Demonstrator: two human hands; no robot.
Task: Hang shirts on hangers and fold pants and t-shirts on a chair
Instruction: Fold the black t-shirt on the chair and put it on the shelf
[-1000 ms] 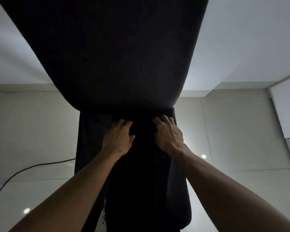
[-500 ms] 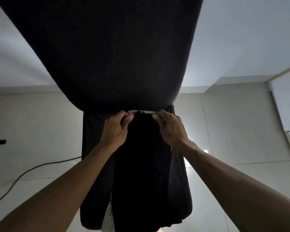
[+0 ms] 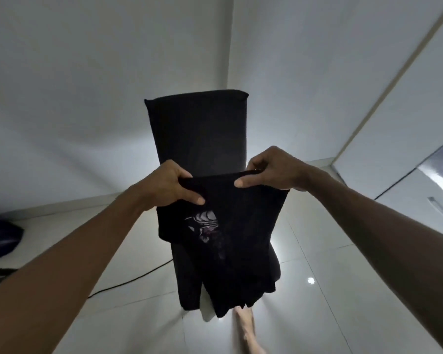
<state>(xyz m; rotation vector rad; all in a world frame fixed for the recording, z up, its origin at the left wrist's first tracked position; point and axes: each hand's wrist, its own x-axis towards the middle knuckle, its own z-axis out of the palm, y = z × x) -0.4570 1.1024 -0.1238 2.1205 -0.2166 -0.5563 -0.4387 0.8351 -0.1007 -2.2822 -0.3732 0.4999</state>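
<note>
Between our hands hangs a black t-shirt, its top edge pinched by the left hand and the right hand, print facing us. Behind them stands the dark chair. We judge this fold barely begun; we see no hangers or pants.

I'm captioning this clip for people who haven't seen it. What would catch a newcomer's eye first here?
First, the black t-shirt in the middle, held up by its top edge with the left hand and right hand pinching either end. A pale print stands out on its dark front. Behind it rises the dark chair against white walls, and a bare foot shows on the glossy tiled floor below.
</note>
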